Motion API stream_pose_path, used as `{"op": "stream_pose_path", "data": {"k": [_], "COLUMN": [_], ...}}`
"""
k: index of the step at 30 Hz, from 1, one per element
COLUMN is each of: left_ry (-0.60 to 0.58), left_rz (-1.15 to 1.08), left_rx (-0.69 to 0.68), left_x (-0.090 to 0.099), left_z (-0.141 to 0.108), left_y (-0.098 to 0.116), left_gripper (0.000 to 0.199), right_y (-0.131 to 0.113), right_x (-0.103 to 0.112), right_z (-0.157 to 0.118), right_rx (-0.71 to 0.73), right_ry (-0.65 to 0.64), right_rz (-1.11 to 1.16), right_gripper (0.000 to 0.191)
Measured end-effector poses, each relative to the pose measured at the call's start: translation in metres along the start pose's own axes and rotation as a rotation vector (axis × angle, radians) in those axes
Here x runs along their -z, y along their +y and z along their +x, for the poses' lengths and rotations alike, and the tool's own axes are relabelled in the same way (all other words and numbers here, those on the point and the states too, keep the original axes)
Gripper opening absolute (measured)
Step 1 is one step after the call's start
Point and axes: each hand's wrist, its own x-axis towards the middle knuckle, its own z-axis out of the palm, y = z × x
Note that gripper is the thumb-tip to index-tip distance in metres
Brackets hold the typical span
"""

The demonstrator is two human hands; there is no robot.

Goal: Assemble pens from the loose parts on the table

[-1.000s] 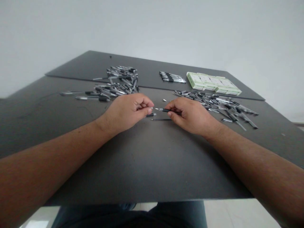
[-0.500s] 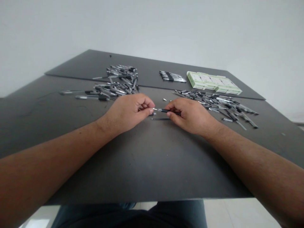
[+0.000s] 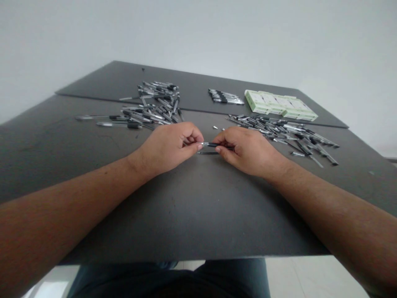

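Between my two hands lies a pen [image 3: 211, 145] with a dark grip, held level just above the table. My right hand [image 3: 249, 150] is closed around its barrel, which is mostly hidden by the fingers. At the pen's pale tip end, the thumb and forefinger of my left hand [image 3: 172, 144] are pinched together; the tip piece is largely covered by them. Just on the near side of the pen, a thin dark stick like a refill [image 3: 207, 153] rests on the table, partly under my right fingers. A small silvery pen tip [image 3: 215, 127] lies beyond my hands.
Loose pens [image 3: 151, 114] are heaped at the left, and pen parts [image 3: 273, 129] spread out at the right. Farther back, several pens [image 3: 226, 97] lie in a row beside green-and-white boxes [image 3: 277, 105]. A seam crosses the dark table [image 3: 198, 207].
My left fingers have come closer to the pen, and the gap between the small tip they pinched and the pen's end has closed. The camera view has shifted slightly.
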Motion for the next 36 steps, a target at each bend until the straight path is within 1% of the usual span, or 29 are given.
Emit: {"op": "stream_pose_path", "data": {"k": [7, 12, 15, 20, 24, 28, 32, 36], "left_ry": [-0.001, -0.006, -0.007, -0.004, -0.008, -0.011, 0.002, -0.045], "left_rz": [-0.028, -0.034, -0.037, -0.033, -0.026, -0.054, -0.061, -0.027], "left_rx": [-0.030, -0.023, -0.032, -0.049, -0.066, -0.053, 0.010, 0.014], "left_x": [-0.0005, 0.0002, 0.0005, 0.0006, 0.0009, 0.0012, 0.0015, 0.0019], "left_z": [-0.0009, -0.0008, -0.0013, -0.0017, -0.0012, -0.0020, -0.0027, -0.0019], "left_y": [-0.0011, -0.0007, 0.0006, 0.0012, 0.0009, 0.0022, 0.0038, 0.0041], "left_gripper": [0.013, 0.012, 0.013, 0.019, 0.019, 0.018, 0.020, 0.025], "right_y": [-0.0046, -0.0053, -0.0051, -0.0057, -0.0058, -0.0054, -0.0055, -0.0056], "right_x": [0.0011, 0.0001, -0.0007, 0.0002, 0.0019, 0.0030, 0.0041, 0.0032], "right_z": [0.0021, 0.0023, 0.0020, 0.0013, 0.0004, -0.0001, -0.0010, -0.0021], "right_rx": [0.002, -0.003, 0.004, -0.028, -0.033, -0.004, -0.001, -0.007], "right_ry": [-0.052, -0.095, -0.100, -0.078, -0.068, -0.049, -0.031, -0.004], "right_rz": [-0.018, -0.018, -0.008, 0.012, 0.030, 0.011, 0.006, 0.007], "right_gripper": [0.024, 0.025, 0.025, 0.017, 0.013, 0.012, 0.014, 0.016]}}
